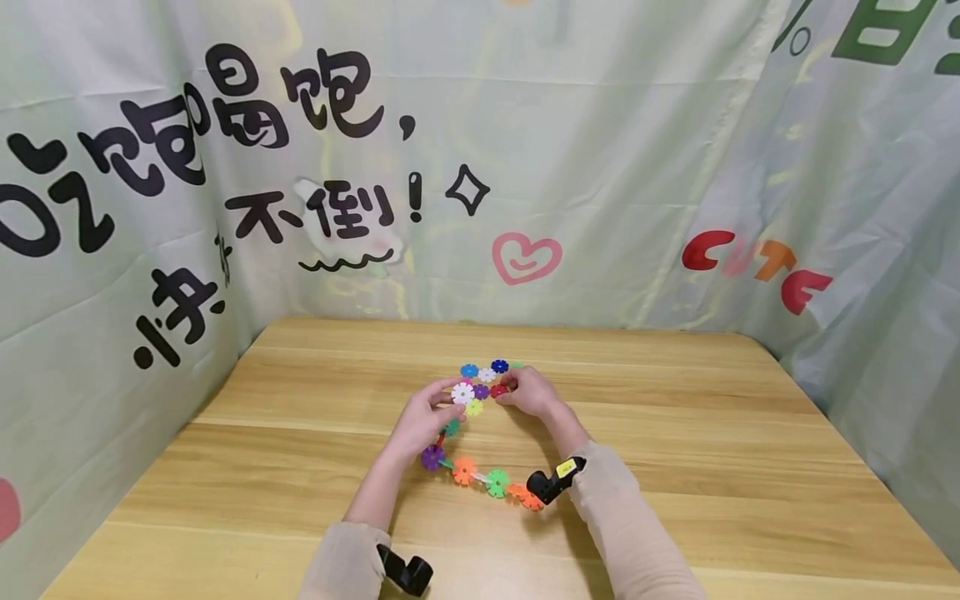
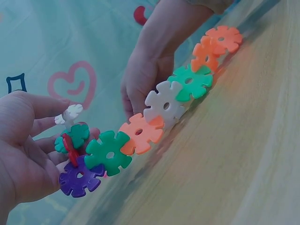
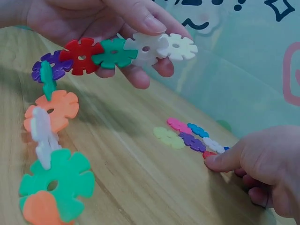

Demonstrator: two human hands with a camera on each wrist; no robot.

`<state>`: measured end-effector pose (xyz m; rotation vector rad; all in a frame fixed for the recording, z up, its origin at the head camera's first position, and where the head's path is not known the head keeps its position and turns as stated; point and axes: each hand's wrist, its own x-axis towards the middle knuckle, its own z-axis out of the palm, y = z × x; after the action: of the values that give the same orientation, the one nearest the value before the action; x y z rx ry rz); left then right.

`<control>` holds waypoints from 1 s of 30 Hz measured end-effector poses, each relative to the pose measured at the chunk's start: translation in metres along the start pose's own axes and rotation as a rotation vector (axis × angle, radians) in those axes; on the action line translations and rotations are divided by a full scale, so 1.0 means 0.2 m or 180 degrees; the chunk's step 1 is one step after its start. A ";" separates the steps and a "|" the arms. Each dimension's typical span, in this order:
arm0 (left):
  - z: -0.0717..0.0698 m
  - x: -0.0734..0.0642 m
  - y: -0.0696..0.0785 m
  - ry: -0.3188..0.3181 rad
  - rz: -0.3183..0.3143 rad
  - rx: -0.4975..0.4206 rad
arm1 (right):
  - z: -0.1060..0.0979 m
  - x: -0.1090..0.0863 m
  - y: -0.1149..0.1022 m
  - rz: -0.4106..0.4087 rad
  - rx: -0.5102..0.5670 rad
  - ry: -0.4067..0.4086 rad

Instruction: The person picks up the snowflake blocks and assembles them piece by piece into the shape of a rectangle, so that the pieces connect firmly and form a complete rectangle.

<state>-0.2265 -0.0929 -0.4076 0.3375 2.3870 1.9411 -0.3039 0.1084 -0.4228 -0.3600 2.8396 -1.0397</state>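
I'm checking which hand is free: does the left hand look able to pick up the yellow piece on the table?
Probably not without letting go first: the left hand holds the chain between thumb and fingers. The yellow piece itself lies nearby, with nothing over it.

The head view is brightly and evenly lit by diffuse light. A pale sheen is reflected from the table (image 1: 675,400) near the lower edge; soft shadows are cast beside the right sleeve (image 1: 630,533). The curtain (image 1: 600,167) is softly shaded along its folds. Both wrist views are rendered dimmer, with a blue-green cast. In the left wrist view, a blurred shadow is laid beneath the chain (image 2: 140,133). In the right wrist view, the nearest orange disc (image 3: 41,208) is slightly blurred.
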 end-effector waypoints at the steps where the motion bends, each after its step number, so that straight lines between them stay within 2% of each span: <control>1: 0.00 0.00 0.00 -0.0011 0.0009 0.0012 | 0.00 0.00 0.00 0.0016 0.0005 -0.0017; 9: 0.01 0.00 0.00 -0.0012 -0.0015 -0.0057 | -0.01 -0.01 -0.02 0.0085 0.0210 -0.0044; 18: 0.01 -0.01 0.01 -0.0039 -0.0019 -0.0032 | -0.01 -0.03 0.01 -0.0102 0.0510 0.0066; 20: 0.00 -0.01 0.01 -0.0032 -0.0035 -0.0041 | -0.01 -0.04 0.03 -0.0130 0.0750 0.0012; 25: 0.00 -0.01 0.01 -0.0045 -0.0053 -0.0110 | -0.03 -0.09 0.05 -0.0091 0.1642 -0.0157; 30: -0.01 0.00 0.00 -0.0078 -0.0063 -0.0177 | -0.03 -0.15 0.05 -0.0074 0.1961 -0.0207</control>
<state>-0.2263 -0.0942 -0.4064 0.3319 2.3074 1.9787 -0.2776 0.1277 -0.4254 -0.3514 2.2976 -1.7773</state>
